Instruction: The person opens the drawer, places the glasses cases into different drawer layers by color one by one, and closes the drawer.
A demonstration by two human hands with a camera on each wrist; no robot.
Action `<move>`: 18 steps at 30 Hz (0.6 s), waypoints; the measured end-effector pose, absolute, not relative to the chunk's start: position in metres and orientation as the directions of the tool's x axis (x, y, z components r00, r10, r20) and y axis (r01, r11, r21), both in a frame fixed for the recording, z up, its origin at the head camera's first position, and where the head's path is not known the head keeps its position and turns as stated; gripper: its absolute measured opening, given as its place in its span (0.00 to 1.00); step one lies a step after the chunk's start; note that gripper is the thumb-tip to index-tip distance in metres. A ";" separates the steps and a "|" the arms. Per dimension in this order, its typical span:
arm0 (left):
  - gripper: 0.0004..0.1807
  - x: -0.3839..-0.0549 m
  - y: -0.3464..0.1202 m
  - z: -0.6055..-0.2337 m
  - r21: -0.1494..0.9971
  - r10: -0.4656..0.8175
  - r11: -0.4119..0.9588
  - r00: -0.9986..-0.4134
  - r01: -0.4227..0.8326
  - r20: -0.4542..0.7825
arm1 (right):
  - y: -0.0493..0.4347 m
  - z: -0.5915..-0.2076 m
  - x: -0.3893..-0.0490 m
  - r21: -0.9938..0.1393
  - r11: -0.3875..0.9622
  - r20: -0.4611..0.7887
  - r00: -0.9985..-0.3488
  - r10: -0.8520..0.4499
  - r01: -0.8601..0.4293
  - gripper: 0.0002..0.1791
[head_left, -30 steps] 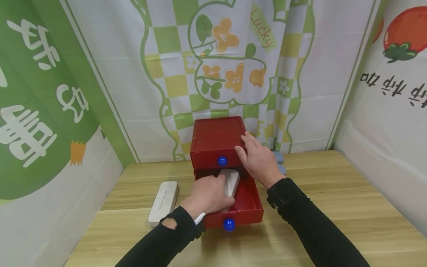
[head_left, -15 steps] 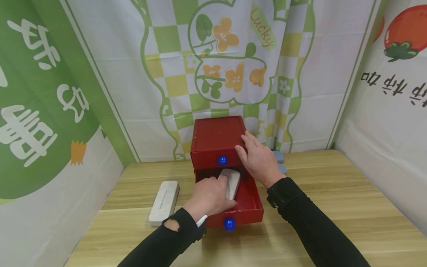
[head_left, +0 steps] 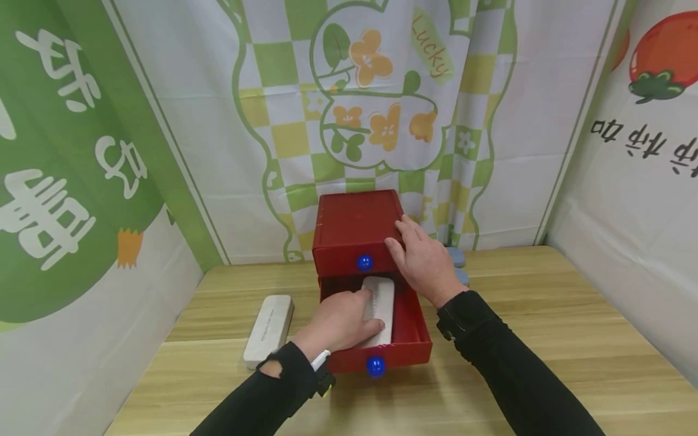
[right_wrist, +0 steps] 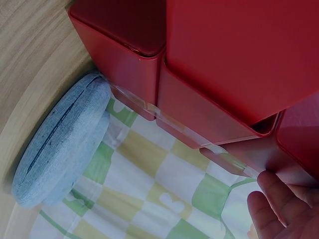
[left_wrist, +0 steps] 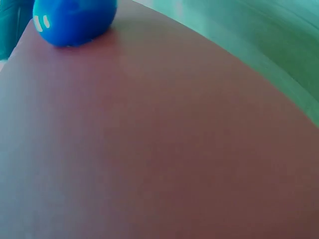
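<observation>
My left hand (head_left: 340, 321) reaches into the pulled-out lower drawer (head_left: 411, 351) of a small red drawer box (head_left: 357, 221). It grips a white glasses case (head_left: 385, 306) there, thumb over the near part; the hand hides the case's left side. In the left wrist view, a blue round knob (left_wrist: 75, 20) shows above a blurred brownish surface. My right hand (head_left: 428, 263) rests with extended fingers on the box's upper right edge. The upper drawer, with its blue knob (head_left: 365, 262), is closed.
A second white glasses case (head_left: 269, 330) lies on the wooden table (head_left: 518, 339), left of the drawer box. Two blue denim-like cases (right_wrist: 62, 142) lie right of the box, partly hidden by the right hand in the head view. A printed curtain (head_left: 289, 139) hangs behind.
The white glasses case in the drawer has turned from slanted to straighter, its lettered face now showing, and lies further toward the drawer front. The right hand stays put.
</observation>
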State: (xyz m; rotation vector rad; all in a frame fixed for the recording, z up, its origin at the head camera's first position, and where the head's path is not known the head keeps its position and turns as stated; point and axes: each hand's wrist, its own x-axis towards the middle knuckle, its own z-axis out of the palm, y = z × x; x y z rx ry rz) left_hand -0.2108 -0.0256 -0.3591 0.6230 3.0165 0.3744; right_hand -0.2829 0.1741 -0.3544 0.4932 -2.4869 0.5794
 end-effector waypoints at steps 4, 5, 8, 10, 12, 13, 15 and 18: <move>0.31 -0.211 -0.026 -0.359 0.305 0.400 0.873 -0.917 0.380 -0.002 | 0.174 -0.355 -0.283 -0.303 0.839 0.565 -0.794 -0.222 -0.451 0.35; 0.31 -0.211 -0.026 -0.360 0.319 0.400 0.869 -0.916 0.378 -0.005 | 0.175 -0.355 -0.283 -0.303 0.839 0.567 -0.793 -0.222 -0.451 0.35; 0.31 -0.212 -0.026 -0.359 0.361 0.411 0.851 -0.912 0.381 -0.007 | 0.175 -0.355 -0.283 -0.300 0.841 0.572 -0.790 -0.220 -0.451 0.34; 0.30 -0.213 -0.026 -0.359 0.387 0.426 0.834 -0.905 0.392 -0.002 | 0.175 -0.354 -0.283 -0.296 0.840 0.578 -0.786 -0.221 -0.454 0.34; 0.30 -0.213 -0.026 -0.360 0.407 0.442 0.819 -0.897 0.406 0.005 | 0.175 -0.354 -0.283 -0.295 0.841 0.580 -0.784 -0.221 -0.454 0.34; 0.30 -0.213 -0.026 -0.360 0.411 0.450 0.812 -0.893 0.414 0.009 | 0.175 -0.354 -0.283 -0.294 0.841 0.579 -0.784 -0.222 -0.455 0.35; 0.31 -0.213 -0.026 -0.361 0.420 0.463 0.801 -0.886 0.426 0.014 | 0.175 -0.354 -0.283 -0.295 0.840 0.578 -0.785 -0.222 -0.455 0.35; 0.33 -0.213 -0.026 -0.361 0.427 0.484 0.787 -0.875 0.445 0.020 | 0.175 -0.355 -0.283 -0.297 0.840 0.572 -0.789 -0.224 -0.454 0.35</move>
